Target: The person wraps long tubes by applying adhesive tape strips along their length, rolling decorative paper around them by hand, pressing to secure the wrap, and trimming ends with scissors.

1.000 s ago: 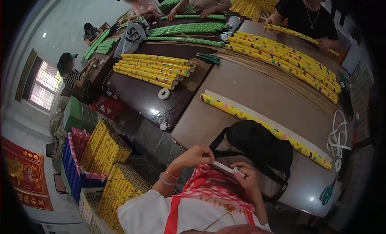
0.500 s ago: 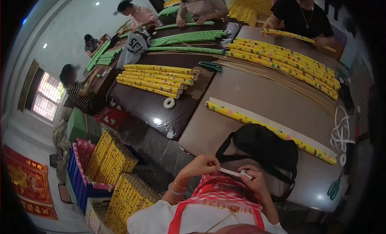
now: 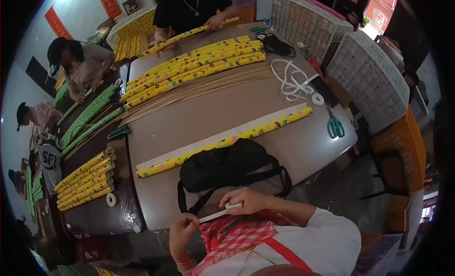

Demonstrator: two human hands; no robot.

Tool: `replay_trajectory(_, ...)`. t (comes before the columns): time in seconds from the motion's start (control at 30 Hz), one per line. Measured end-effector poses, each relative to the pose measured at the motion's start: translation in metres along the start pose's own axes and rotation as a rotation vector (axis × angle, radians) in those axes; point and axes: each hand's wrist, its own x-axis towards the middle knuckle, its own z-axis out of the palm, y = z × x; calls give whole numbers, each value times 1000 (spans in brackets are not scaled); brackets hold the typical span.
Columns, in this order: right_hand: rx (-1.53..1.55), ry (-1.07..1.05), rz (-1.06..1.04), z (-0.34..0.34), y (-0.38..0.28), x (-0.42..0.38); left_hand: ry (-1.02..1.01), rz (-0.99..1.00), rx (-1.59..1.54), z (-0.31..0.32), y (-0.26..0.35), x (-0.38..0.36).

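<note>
My right hand (image 3: 248,199) grips a small roll of white tape (image 3: 233,206) in front of my red checked apron. From the roll, a short white strip (image 3: 212,216) runs to my left hand (image 3: 183,232), whose fingertips pinch its end. Just beyond both hands, a black bag with straps (image 3: 222,164) lies on the table. Behind the bag rests a long yellow patterned roll (image 3: 265,128), with a pale paper edge (image 3: 189,150) showing along its far side.
Several yellow rolls (image 3: 194,65) lie beyond thin brown strips (image 3: 189,93) on the table (image 3: 204,119). Green scissors (image 3: 335,127), another tape roll (image 3: 318,99) and white cord (image 3: 291,81) are at right. A person in black (image 3: 189,13) holds a yellow roll opposite; other people work at left.
The view has swung to the right, bringing stacked crates and a doorway into sight. My hands still hold the tape and its roll, with the strip stretched between them.
</note>
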Motion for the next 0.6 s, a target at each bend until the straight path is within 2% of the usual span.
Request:
replay_trajectory(0.13,9,-28,96,-7,-1,-6,-1,31,-69,7,-7,3)
replay_trajectory(0.3,60,12,191,-3,15,-8,-43,-44,-20,7,-5,3)
replay_trajectory(0.43,-19,-22,148,-7,12,-4,-19,-16,-31,4,-14,7)
replay_trajectory(0.6,-39,51,102,-3,22,-10,-54,-52,27,3,-5,8)
